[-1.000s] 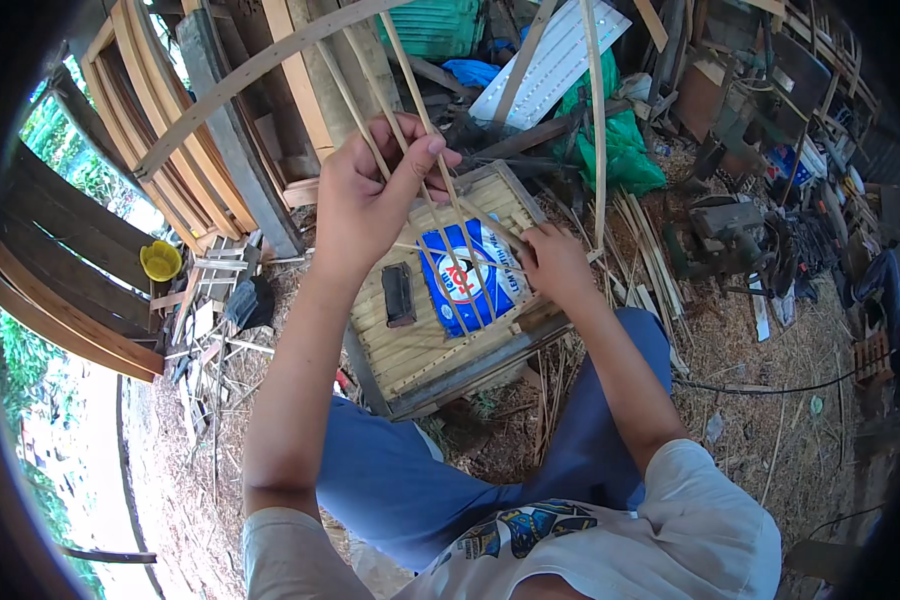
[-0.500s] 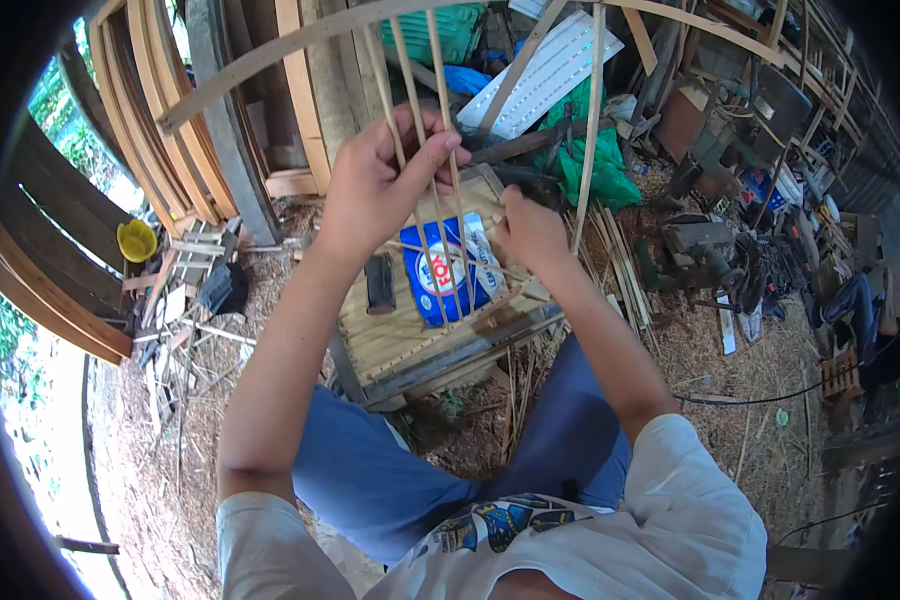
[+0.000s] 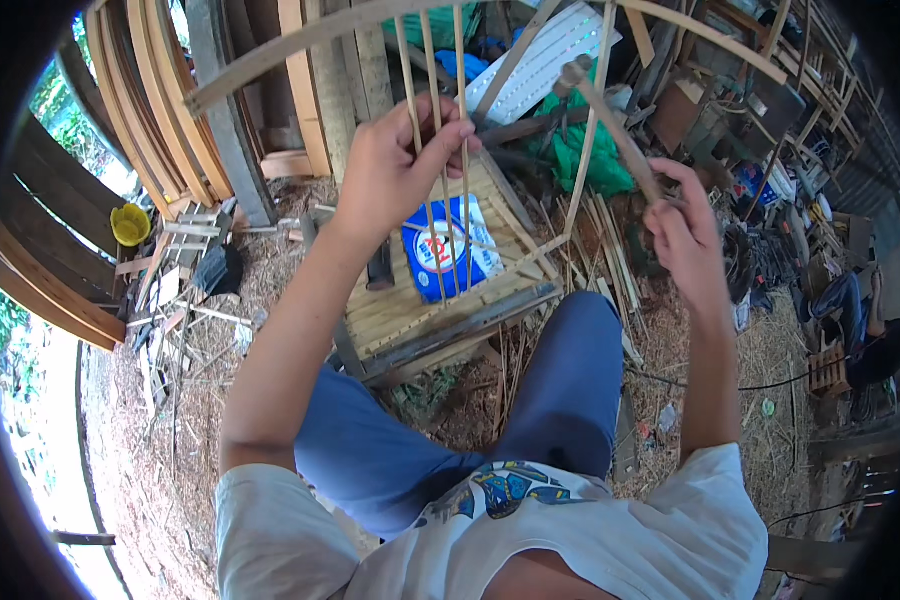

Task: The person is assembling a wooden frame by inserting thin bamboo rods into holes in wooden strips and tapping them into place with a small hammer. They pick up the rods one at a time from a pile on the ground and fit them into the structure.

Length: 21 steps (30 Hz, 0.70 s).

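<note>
My left hand (image 3: 395,165) is closed around thin wooden rods (image 3: 433,220) that run down from a curved wooden strip (image 3: 320,32) toward the board in front of me. Off to the right, my right hand (image 3: 688,225) grips the lower end of a hammer's wooden handle (image 3: 620,130). The hammer is raised and tilted, its small head up and to the left, apart from the rods. Behind the rods, a blue and white packet (image 3: 425,262) lies on a low wooden worktop (image 3: 395,335). A dark block (image 3: 378,270) sits beside the packet, partly hidden by my left wrist.
Curved wooden pieces (image 3: 155,110) lean at the left, near a yellow container (image 3: 130,226). Green plastic sheeting (image 3: 595,165) and a white perforated panel (image 3: 555,60) lie beyond the worktop. Wood strips (image 3: 610,250) and shavings cover the ground; clutter fills the right side.
My right hand has moved right, away from the worktop, and the hammer now shows raised in it. My left hand and the rods have shifted slightly right. My right knee has moved up.
</note>
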Available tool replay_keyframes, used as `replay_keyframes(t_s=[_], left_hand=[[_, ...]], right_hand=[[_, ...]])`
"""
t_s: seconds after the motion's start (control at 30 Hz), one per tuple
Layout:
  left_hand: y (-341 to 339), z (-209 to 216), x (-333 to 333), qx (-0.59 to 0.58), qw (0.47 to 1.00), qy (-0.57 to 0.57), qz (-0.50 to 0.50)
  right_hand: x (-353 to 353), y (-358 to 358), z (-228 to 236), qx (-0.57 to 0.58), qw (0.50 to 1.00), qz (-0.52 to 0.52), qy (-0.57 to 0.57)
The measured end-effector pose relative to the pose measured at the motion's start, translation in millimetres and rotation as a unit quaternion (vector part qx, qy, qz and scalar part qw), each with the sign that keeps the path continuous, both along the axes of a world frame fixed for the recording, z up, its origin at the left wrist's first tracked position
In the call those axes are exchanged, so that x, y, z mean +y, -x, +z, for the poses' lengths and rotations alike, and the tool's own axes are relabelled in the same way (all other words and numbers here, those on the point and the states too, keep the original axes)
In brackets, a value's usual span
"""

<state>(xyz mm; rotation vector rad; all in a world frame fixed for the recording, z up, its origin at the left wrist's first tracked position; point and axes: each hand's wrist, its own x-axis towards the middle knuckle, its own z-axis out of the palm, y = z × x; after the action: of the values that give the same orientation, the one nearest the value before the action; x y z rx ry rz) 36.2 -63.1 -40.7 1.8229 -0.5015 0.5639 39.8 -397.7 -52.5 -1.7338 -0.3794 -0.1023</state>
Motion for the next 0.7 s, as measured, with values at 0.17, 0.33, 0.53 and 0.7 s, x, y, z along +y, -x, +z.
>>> replay_keyframes(t_s=[0.17, 0.33, 0.53, 0.7], left_hand=[[1, -1, -1, 0.005, 1.0, -0.002, 0.002], [5, 0, 0, 0.013, 1.0, 0.01, 0.002], [13, 6, -2, 0.009, 0.999, -0.024, 0.02], [15, 6, -4, 0.017, 1.0, -0.008, 0.013]], right_hand=[[-18, 33, 58, -0.093, 0.995, -0.033, 0.012], [-5, 40, 113, -0.178, 0.981, 0.021, 0.074], [20, 37, 165, -0.281, 0.927, 0.129, 0.21], [33, 28, 185, -0.28, 0.919, 0.139, 0.242]])
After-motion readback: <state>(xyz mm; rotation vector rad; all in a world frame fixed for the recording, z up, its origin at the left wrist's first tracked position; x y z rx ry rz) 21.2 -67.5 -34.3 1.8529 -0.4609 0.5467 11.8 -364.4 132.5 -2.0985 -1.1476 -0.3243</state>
